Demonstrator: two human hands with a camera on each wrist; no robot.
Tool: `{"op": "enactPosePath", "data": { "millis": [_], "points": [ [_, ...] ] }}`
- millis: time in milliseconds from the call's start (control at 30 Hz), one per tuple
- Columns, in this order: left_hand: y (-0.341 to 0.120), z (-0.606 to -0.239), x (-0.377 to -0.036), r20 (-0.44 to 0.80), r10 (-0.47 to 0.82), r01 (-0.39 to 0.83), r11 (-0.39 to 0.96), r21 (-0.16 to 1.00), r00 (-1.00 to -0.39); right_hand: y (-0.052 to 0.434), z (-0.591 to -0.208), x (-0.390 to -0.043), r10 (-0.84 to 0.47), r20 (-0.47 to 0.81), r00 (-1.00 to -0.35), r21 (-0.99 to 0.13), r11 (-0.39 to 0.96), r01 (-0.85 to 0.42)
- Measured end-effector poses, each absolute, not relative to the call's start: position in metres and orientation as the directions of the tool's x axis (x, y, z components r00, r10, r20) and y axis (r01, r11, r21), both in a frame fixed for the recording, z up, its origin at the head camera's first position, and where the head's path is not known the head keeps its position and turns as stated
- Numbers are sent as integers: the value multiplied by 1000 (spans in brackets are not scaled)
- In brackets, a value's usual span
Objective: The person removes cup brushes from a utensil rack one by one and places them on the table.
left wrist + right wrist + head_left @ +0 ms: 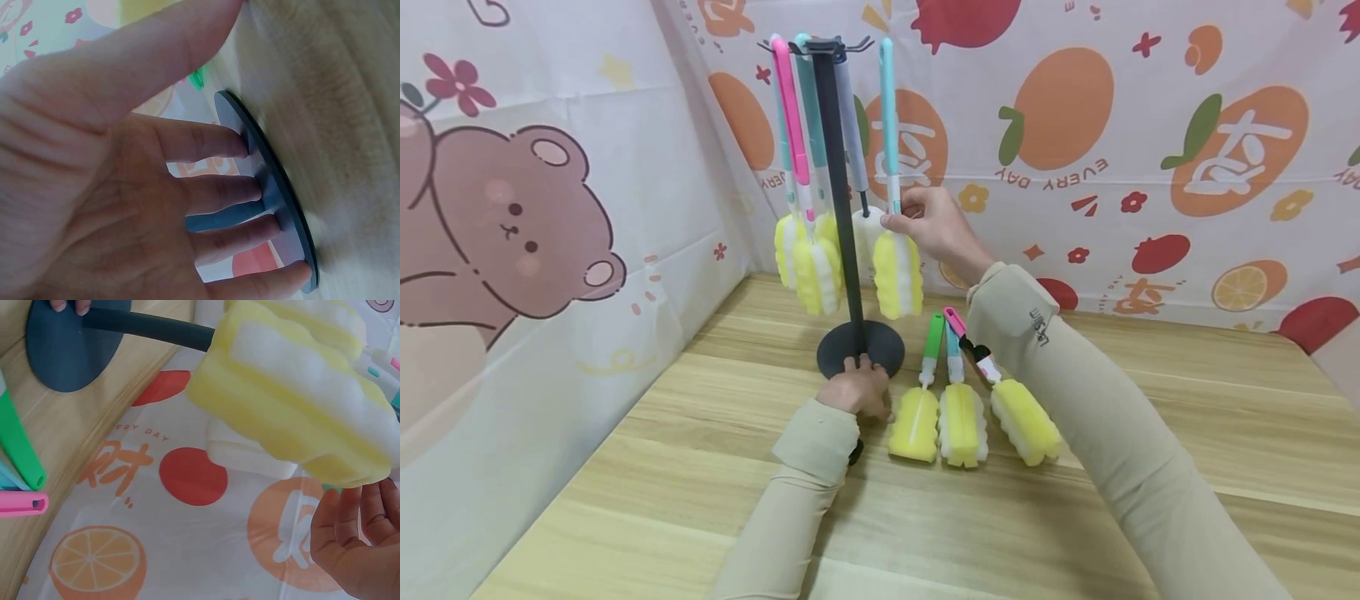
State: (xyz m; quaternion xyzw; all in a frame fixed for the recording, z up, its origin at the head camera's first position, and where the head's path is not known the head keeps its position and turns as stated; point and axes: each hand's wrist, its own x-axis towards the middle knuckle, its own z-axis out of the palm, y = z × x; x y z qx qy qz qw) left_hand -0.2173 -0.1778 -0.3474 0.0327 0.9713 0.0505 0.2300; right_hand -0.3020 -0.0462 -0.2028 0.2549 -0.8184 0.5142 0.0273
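Observation:
A black stand with a round base [880, 337] [281, 187] [62, 350] and an upright pole [838, 183] rises from the wooden table. Several sponge brushes hang from its top hooks, among them a pink-handled one [793, 125]. My left hand [859, 385] [212, 194] presses straight fingers down on the base. My right hand [925, 223] [359, 547] pinches the white neck of a hanging teal-handled brush [887, 117], just above its yellow-and-white sponge [898, 273] [294, 387].
Three more sponge brushes lie side by side right of the base: green-handled [916, 417], teal-handled [960, 421] and pink-handled [1022, 421]. Printed cloth walls close the table [1150, 467] at the back and left, with a bear print [512, 225] on the left.

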Motion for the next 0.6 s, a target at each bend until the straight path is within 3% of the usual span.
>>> {"op": "enactPosePath", "data": {
  "millis": [600],
  "points": [
    [-177,-347,-217,-446,85,36,992,118,-891,-28,-221,-305,-383,263,-885,-833,373,-409]
  ]
}}
